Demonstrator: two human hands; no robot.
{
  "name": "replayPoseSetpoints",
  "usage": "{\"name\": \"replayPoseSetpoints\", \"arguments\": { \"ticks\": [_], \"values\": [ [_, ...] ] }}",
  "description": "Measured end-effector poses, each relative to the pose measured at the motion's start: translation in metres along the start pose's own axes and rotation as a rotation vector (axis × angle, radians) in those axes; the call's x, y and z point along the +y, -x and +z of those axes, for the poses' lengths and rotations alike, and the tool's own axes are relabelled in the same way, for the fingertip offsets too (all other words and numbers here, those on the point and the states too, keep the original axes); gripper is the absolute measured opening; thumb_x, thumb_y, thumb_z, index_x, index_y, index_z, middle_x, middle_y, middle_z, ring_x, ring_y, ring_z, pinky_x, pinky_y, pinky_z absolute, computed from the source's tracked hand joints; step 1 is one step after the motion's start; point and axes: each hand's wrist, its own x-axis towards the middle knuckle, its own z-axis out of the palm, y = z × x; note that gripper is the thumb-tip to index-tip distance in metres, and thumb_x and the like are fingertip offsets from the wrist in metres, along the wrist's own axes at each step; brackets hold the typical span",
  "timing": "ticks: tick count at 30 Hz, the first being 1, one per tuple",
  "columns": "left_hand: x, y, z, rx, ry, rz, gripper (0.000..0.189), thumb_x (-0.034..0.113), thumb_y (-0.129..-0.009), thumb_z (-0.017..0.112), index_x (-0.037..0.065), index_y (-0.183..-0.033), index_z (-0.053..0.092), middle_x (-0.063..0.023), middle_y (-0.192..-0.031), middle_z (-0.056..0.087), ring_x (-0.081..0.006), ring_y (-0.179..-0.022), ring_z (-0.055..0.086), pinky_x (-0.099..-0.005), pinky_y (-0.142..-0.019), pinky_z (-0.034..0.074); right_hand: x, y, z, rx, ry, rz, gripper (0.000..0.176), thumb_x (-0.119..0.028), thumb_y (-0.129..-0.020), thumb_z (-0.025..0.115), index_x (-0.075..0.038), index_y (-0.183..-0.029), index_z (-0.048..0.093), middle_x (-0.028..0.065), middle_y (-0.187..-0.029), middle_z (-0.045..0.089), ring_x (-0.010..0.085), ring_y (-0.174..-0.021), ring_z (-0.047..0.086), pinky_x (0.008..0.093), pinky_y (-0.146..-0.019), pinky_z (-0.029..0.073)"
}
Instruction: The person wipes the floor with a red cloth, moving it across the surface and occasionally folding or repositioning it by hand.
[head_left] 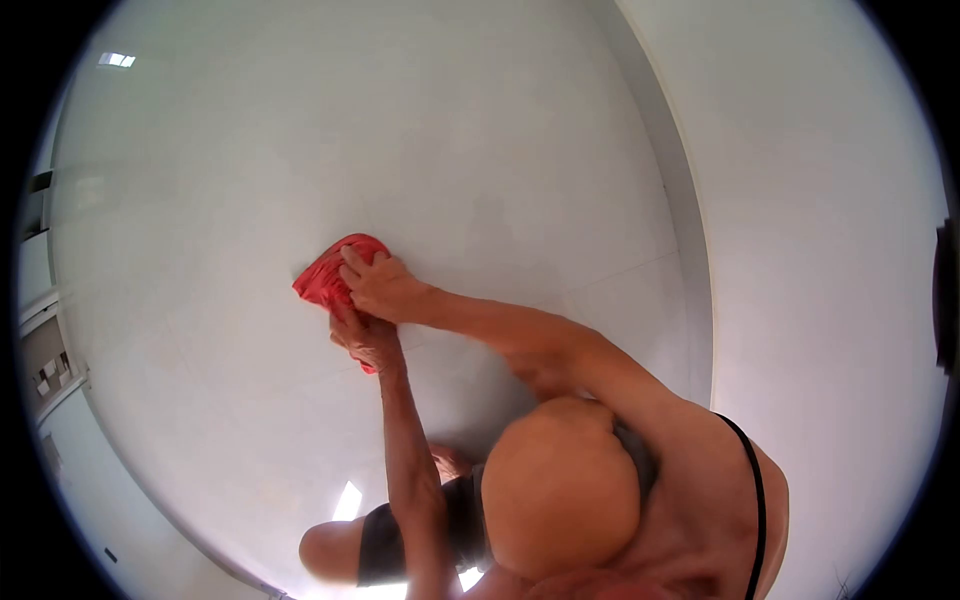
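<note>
A bunched red cloth (322,281) lies on the pale floor left of the middle of the view. My right hand (388,288) reaches across from the right and presses on the cloth, its fingers bent into the folds. Just below it, my left hand (368,340) grips the lower part of the cloth, and a bit of red shows under its palm. The two hands are close together and seem to touch. Some fingertips are hidden in the fabric.
A smooth pale floor (420,130) with faint tile joints stretches around the cloth. Along the right, a grey skirting strip (668,150) meets a white wall (800,200). My bent knees are close below the hands. Pale furniture or fittings (45,350) line the left edge.
</note>
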Motion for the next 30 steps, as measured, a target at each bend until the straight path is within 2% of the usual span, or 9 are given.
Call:
{"name": "replayPoseSetpoints", "arguments": {
  "ticks": [1,3,5,8,11,15,19,29,30],
  "values": [
    [-0.008,-0.005,0.005,0.029,0.039,0.073,0.053,0.014,-0.090,0.078,0.009,-0.141,0.066,-0.0233,-0.134,0.064,-0.0421,-0.112,0.060,-0.0530,-0.088,0.054,0.001,0.001,0.013,0.071,-0.002,0.020,0.020,-0.015,-0.083,0.071,0.000,-0.092,0.081,0.0235,-0.133,0.067,0.0356,-0.114,0.066,0.0387,-0.056,0.047],
    [-0.026,-0.001,0.016,-0.045,0.041,0.239,0.066,0.011,-0.085,0.077,0.012,-0.148,0.061,-0.0267,-0.138,0.060,-0.0482,-0.114,0.057,-0.0563,-0.094,0.051,0.003,0.019,0.028,0.120,0.128,0.100,0.018,-0.016,-0.077,0.076,-0.004,-0.090,0.081,0.0182,-0.134,0.065,0.0405,-0.139,0.055,0.0406,-0.059,0.055],
    [-0.026,0.005,0.019,-0.149,0.075,0.357,0.073,0.012,-0.082,0.080,0.010,-0.152,0.056,-0.0293,-0.142,0.058,-0.0482,-0.116,0.057,-0.0566,-0.099,0.048,0.012,0.045,0.003,-0.029,0.122,0.077,0.034,-0.016,-0.079,0.076,-0.001,-0.109,0.078,0.0201,-0.144,0.061,0.0371,-0.131,0.062,0.0408,-0.061,0.058],
    [-0.013,0.020,0.027,-0.324,0.238,0.548,0.073,0.007,-0.082,0.077,0.010,-0.152,0.056,-0.0314,-0.144,0.057,-0.0487,-0.121,0.058,-0.0578,-0.102,0.046,-0.006,0.105,0.018,0.147,-0.077,0.549,0.056,-0.018,-0.087,0.072,-0.001,-0.140,0.061,0.0208,-0.158,0.052,0.0289,-0.096,0.075,0.0388,-0.066,0.061],
    [-0.010,0.048,0.038,-0.557,0.403,0.660,0.071,0.003,-0.085,0.070,0.010,-0.153,0.055,-0.0299,-0.153,0.050,-0.0480,-0.131,0.054,-0.0608,-0.108,0.042,-0.037,0.160,0.022,0.187,-0.026,0.826,0.061,-0.016,-0.091,0.065,-0.005,-0.150,0.055,0.0198,-0.164,0.046,0.0354,-0.118,0.069,0.0420,-0.073,0.062],
    [-0.018,0.057,0.043,-0.785,0.615,0.855,0.070,0.004,-0.090,0.064,0.009,-0.158,0.049,-0.0299,-0.160,0.043,-0.0454,-0.136,0.052,-0.0585,-0.116,0.039,-0.076,0.206,0.067,0.307,0.146,1.142,0.050,-0.008,-0.102,0.055,-0.003,-0.152,0.055,0.0220,-0.158,0.054,0.0379,-0.143,0.056,0.0435,-0.112,0.052],
    [-0.060,-0.011,0.063,-0.769,0.768,0.830,0.066,-0.004,-0.085,0.064,0.009,-0.149,0.058,-0.0259,-0.155,0.049,-0.0424,-0.124,0.056,-0.0509,-0.108,0.045,-0.068,0.133,0.121,0.373,0.236,1.237,0.043,-0.009,-0.104,0.057,-0.003,-0.147,0.060,0.0218,-0.153,0.059,0.0384,-0.140,0.058,0.0442,-0.110,0.053],
    [-0.281,-0.210,0.082,-0.364,0.578,0.553,0.077,-0.002,-0.075,0.075,0.010,-0.149,0.059,-0.0271,-0.156,0.050,-0.0467,-0.135,0.052,-0.0559,-0.114,0.040,-0.086,-0.183,0.248,0.409,0.166,0.742,0.050,-0.017,-0.095,0.065,-0.007,-0.144,0.063,0.0205,-0.146,0.064,0.0389,-0.121,0.070,0.0464,-0.096,0.060],
    [-0.314,-0.225,0.080,-0.185,0.513,0.545,0.072,-0.002,-0.075,0.075,0.010,-0.145,0.061,-0.0249,-0.140,0.061,-0.0448,-0.120,0.060,-0.0545,-0.101,0.047,-0.109,-0.219,0.259,0.427,0.116,0.694,0.048,-0.019,-0.096,0.063,-0.008,-0.143,0.063,0.0212,-0.143,0.066,0.0396,-0.117,0.071,0.0486,-0.092,0.061]
  ]
}}
